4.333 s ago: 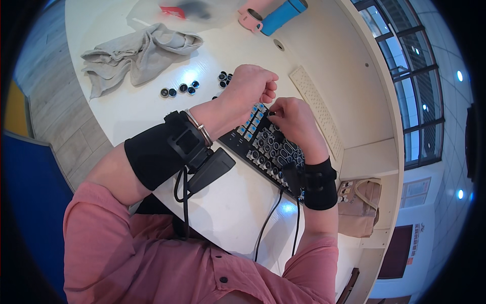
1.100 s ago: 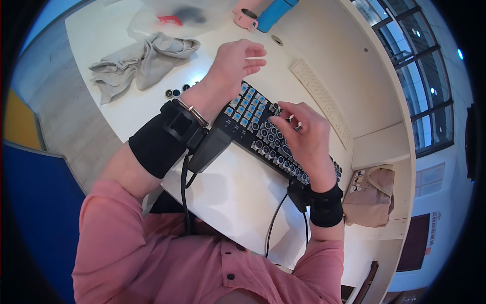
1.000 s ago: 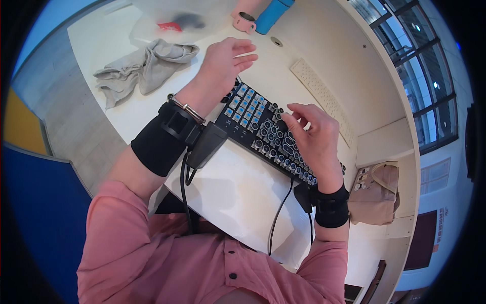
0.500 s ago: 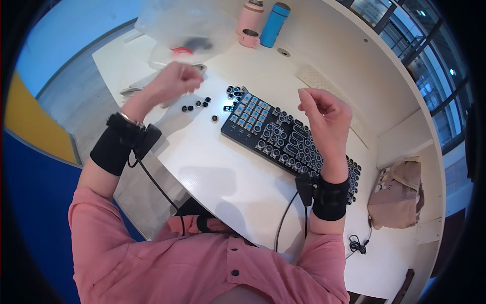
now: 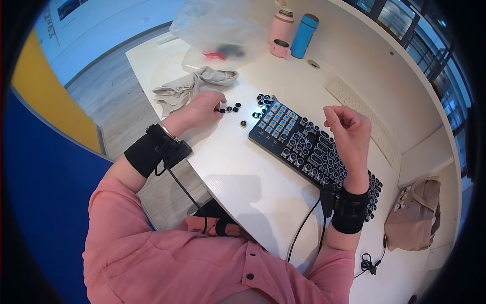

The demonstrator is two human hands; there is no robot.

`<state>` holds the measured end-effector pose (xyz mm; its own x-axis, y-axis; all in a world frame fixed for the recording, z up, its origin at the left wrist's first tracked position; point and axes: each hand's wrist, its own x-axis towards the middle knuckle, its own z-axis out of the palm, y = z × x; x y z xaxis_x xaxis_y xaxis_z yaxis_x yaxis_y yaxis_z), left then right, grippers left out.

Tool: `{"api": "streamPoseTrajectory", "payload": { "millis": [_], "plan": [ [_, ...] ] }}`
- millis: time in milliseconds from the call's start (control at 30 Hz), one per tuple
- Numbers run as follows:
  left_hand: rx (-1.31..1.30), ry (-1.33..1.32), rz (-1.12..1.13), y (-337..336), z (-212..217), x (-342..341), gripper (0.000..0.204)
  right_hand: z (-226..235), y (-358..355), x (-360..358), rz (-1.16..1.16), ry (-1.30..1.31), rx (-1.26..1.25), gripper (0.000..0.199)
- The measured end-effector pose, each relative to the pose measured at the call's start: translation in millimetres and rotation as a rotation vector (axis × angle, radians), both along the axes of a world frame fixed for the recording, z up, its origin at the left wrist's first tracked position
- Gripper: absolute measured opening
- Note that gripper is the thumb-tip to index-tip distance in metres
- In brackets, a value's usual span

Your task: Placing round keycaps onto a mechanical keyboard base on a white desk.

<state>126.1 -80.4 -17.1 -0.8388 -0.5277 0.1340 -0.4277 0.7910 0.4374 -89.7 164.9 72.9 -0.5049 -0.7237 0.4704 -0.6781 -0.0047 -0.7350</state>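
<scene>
My left hand (image 5: 203, 107) is lowered to the white desk, its fingers bent together at the left end of a short row of loose round black keycaps (image 5: 229, 109). Its fingertips partly hide whatever lies under them. My right hand (image 5: 350, 129) hangs above the black keyboard (image 5: 309, 147), thumb and fingers curled into a pinch; anything between them is too small to make out. Round keycaps cover most of the keyboard, while the block at its left end shows bare blue switches (image 5: 277, 120). A single keycap (image 5: 243, 123) lies between the row and the keyboard.
More keycaps (image 5: 263, 100) cluster at the keyboard's far left corner. A crumpled grey cloth (image 5: 177, 91) and a clear plastic bag (image 5: 217, 30) lie beyond my left hand. Pink (image 5: 281, 25) and blue (image 5: 305, 35) bottles stand behind. A brown bag (image 5: 412, 215) and coiled cable (image 5: 369, 264) are at right.
My left hand has come down from above the desk onto the left end of the keycap row. My right hand keeps its pinch over the keyboard. The whole view has shifted.
</scene>
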Motion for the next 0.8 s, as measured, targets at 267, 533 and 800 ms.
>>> {"api": "streamPoseTrajectory", "payload": {
  "millis": [267,533,800],
  "plan": [
    [-0.183,0.033,-0.177,3,-2,-25,0.028,-8,-4,-10,0.033,-0.002,0.006,0.022],
    [-0.255,-0.019,-0.208,7,-10,-49,0.020,-14,-6,-16,0.014,-0.010,0.056,0.021],
    [-0.215,0.013,-0.204,-2,-12,-62,0.011,-20,-9,-23,0.000,0.008,0.094,0.021]
  ]
}}
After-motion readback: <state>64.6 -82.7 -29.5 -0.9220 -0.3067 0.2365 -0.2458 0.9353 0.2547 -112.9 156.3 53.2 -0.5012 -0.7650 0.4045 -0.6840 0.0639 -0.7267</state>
